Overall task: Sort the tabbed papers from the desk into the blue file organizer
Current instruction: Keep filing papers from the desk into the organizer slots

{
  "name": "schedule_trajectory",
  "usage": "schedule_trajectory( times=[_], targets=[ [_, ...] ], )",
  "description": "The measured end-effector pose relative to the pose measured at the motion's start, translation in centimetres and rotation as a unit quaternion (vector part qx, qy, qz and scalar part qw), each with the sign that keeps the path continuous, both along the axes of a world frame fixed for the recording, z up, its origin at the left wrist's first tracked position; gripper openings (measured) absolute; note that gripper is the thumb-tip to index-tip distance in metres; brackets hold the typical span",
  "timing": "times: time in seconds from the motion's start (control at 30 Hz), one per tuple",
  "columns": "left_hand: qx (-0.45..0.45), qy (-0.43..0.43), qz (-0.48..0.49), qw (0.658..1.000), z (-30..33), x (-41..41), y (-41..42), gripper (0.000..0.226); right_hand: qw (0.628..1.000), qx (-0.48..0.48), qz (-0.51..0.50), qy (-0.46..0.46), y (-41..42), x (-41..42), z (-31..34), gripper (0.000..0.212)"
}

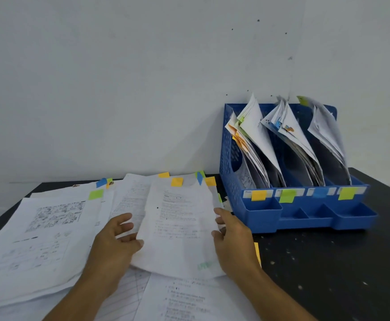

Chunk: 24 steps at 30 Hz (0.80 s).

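Item: sheet with orange tab (177, 225), held above the surface (328, 262). Left hand (117, 242) holds its left edge, thumb on top; right hand (231, 239) holds the right edge, fingers curled round it. The grip is thus two-sided, both hands closed on this one sheet. The orange tab (177, 182) sits at the sheet's far edge, away from the grip.

Progress, judged: partly done. The blue file organizer (233, 158) stands to the right of the grip and beyond it. Its compartments already carry leaning bundles of filed papers (254, 135). Many loose papers (45, 230) lie left of the grip, beneath it and nearer than it, so a good share seems left.

Materials and shapes:
- Sheets: thin white printed paper, limp, slightly crumpled, with small square sticky tabs in orange, green, blue and yellow.
- Organizer: rigid blue plastic, perforated side wall, slanted dividers, shallow front trays, and slot labels (259, 195) in orange, green, blue and yellow along the front.
- Surface: dark, matt, flecked with pale specks.
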<state>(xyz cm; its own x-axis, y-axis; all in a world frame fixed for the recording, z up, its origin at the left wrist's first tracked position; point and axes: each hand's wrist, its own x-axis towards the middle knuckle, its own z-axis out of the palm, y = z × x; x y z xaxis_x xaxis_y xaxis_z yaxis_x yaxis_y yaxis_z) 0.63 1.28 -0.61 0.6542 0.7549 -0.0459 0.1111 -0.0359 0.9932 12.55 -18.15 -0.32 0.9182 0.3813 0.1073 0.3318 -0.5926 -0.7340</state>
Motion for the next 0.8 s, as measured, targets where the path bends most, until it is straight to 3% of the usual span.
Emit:
schedule_trajectory(
  times=[0.17, 0.27, 0.37, 0.47, 0.6, 0.7, 0.8],
  targets=[
    [-0.078, 0.009, -0.033, 0.996, 0.1, 0.0, 0.5, 0.082, 0.990, 0.134, 0.014, 0.047, -0.7, 0.5, 0.9, 0.052],
    [-0.081, 0.026, -0.033, 0.996, 0.3, 0.1, 0.5, 0.083, 0.980, 0.181, 0.031, 0.075, -1.1, 0.8, 1.6, 0.054],
    [-0.117, -0.022, -0.023, 0.993, 0.7, 0.4, 0.6, 0.071, 0.968, 0.211, 0.065, 0.124, -1.5, 0.8, 2.4, 0.053],
    [-0.140, -0.079, -0.027, 0.987, 1.8, 0.6, 0.1, 0.044, 0.951, 0.236, 0.092, 0.177, -2.1, 0.5, 3.3, 0.051],
    [-0.097, -0.076, -0.034, 0.992, 2.5, 0.3, 0.5, 0.018, 0.950, 0.210, 0.125, 0.194, -3.0, 0.5, 4.3, 0.049],
    [-0.006, -0.048, -0.056, 0.997, 3.0, 0.7, 0.2, 0.012, 0.956, 0.183, 0.166, 0.160, -4.1, 0.5, 5.3, 0.041],
    [0.051, -0.041, -0.088, 0.994, 4.6, 1.3, -1.4, 0.015, 0.957, 0.231, 0.141, 0.108, -5.1, 0.4, 6.7, 0.023]
  ],
)
